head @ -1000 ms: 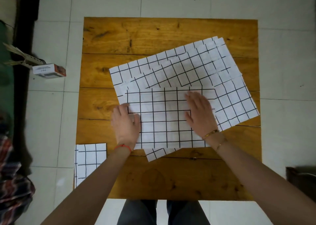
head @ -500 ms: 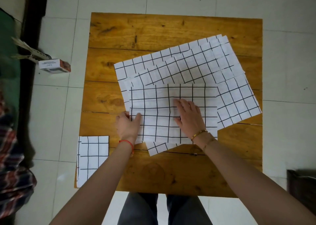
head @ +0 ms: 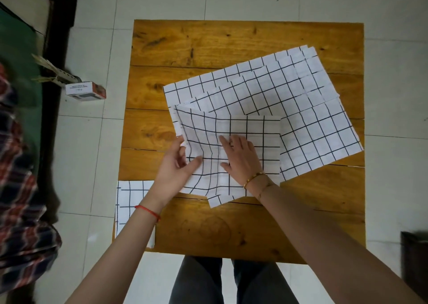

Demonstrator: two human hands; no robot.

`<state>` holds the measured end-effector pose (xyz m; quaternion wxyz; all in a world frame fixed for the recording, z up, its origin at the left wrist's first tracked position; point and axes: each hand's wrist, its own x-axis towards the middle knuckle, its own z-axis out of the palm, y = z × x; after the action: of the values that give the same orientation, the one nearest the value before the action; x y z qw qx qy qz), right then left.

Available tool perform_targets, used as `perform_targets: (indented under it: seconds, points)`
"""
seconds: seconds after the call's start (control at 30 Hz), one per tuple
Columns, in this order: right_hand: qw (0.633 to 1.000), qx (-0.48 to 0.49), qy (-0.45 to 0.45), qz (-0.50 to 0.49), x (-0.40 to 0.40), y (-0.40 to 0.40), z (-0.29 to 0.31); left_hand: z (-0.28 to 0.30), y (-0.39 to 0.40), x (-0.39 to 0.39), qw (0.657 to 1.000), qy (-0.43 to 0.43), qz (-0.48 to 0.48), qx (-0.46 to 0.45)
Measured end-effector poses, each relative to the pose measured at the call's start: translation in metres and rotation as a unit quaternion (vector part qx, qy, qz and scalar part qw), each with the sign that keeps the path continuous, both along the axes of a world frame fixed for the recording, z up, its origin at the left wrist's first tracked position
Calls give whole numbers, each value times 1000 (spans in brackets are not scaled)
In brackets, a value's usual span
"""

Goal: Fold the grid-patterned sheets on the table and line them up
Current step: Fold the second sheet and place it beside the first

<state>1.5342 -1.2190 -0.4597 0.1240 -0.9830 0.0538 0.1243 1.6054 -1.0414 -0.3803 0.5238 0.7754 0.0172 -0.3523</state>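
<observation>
A half-folded grid-patterned sheet lies on top of a loose pile of unfolded grid sheets in the middle of the wooden table. My left hand pinches the folded sheet's left edge and lifts it, so the paper curls upward there. My right hand lies flat with spread fingers on the sheet's centre and pins it down. A smaller folded grid sheet rests at the table's front left corner, partly under my left forearm.
A small white and red box and a shuttlecock lie on the tiled floor to the left of the table. Plaid cloth shows at the left edge. My legs are under the table's near edge. A dark object stands at the right.
My left hand went from pressing the sheet's left edge flat to gripping and lifting it. My right hand slid leftward from the sheet's right part toward its centre.
</observation>
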Motion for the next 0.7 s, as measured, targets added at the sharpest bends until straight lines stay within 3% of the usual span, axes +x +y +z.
perform_targets:
  seconds: [0.17,0.27,0.53,0.7]
  points:
    - [1000,10,6,-26,2,4,2,14,-29,-18,995,-58,-85,5]
    - [995,52,-4,-90,-6,-10,7,7,-51,-29,990,-84,-113,0]
    - [974,4,-29,-225,-49,-78,9,-15,-98,-50,987,-20,-149,-48]
    - [964,-13,-41,-262,-62,-101,10,-30,-95,-50,986,-45,-160,-5]
